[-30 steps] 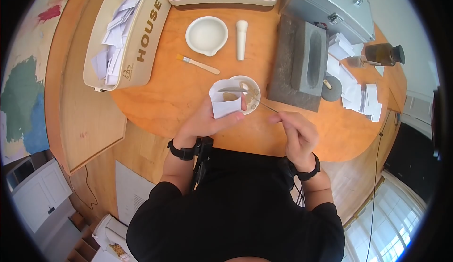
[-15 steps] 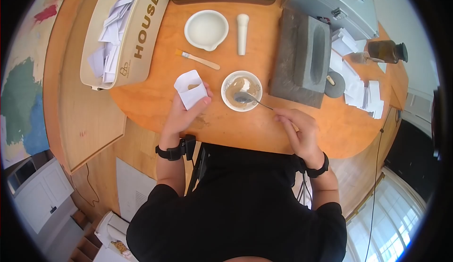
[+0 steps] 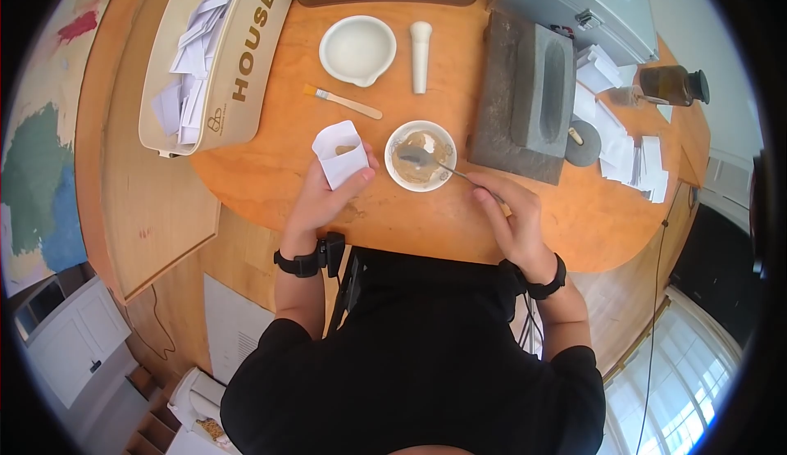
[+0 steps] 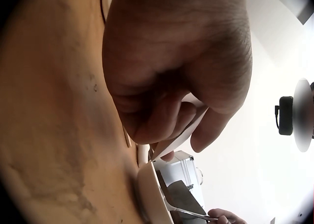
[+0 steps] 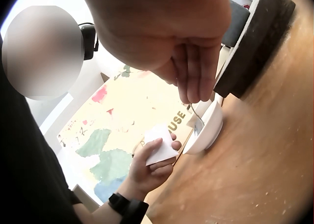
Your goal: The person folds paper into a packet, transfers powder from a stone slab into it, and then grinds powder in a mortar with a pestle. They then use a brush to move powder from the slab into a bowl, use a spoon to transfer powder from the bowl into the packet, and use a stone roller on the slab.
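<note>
In the head view the left hand (image 3: 325, 198) grips an opened white paper packet (image 3: 334, 169) with some brown stuff inside. To its right, a small white bowl (image 3: 390, 173) holds tan powder with a white patch. The right hand (image 3: 514, 217) pinches the handle of a metal spoon (image 3: 418, 156), its head in the bowl over the powder. In the left wrist view, fingers curl round the packet (image 4: 172, 141) beside the bowl (image 4: 150, 192). The right wrist view has the spoon (image 5: 198, 126) reaching down into the bowl (image 5: 210, 132).
A white mortar (image 3: 357, 80), a pestle (image 3: 420, 61) and a brush (image 3: 352, 107) lie behind the bowl. On the left is a bin (image 3: 259, 98) of papers. To the right are a grey stone block (image 3: 500, 119), a round grey piece (image 3: 584, 153), paper packets, a brown bottle (image 3: 666, 86) and a metal case (image 3: 574, 0).
The left hand has drawn the packet leftward, away from the bowl. The spoon has left the packet's mouth and gone down into the bowl, shifting slightly left there.
</note>
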{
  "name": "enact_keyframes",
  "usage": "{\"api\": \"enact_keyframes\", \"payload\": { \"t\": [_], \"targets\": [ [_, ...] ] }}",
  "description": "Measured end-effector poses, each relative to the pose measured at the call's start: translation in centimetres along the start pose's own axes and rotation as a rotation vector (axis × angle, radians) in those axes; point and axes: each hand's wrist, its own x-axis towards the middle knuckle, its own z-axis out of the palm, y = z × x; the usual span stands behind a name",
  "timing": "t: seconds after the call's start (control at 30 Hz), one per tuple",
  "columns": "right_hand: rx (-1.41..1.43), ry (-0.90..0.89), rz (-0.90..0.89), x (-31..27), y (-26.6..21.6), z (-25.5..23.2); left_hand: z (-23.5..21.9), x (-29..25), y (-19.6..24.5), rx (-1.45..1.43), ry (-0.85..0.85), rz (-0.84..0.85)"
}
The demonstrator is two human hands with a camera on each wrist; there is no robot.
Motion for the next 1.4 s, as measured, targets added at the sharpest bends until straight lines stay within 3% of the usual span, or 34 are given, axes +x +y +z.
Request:
{"api": "enact_keyframes", "payload": {
  "t": [0.23,0.63,1.4],
  "targets": [
    [-0.032,-0.025,-0.096,-0.2,-0.1,-0.9,-0.2,-0.1,-0.1,0.002,0.013,0.005],
    [-0.015,0.017,0.024,-1.0,0.0,-0.3,-0.2,0.0,-0.1,0.017,0.001,0.008],
    [0.046,0.060,0.058,-1.0,0.0,0.3,0.2,0.1,-0.2,0.007,-0.033,-0.029]
  ]
}}
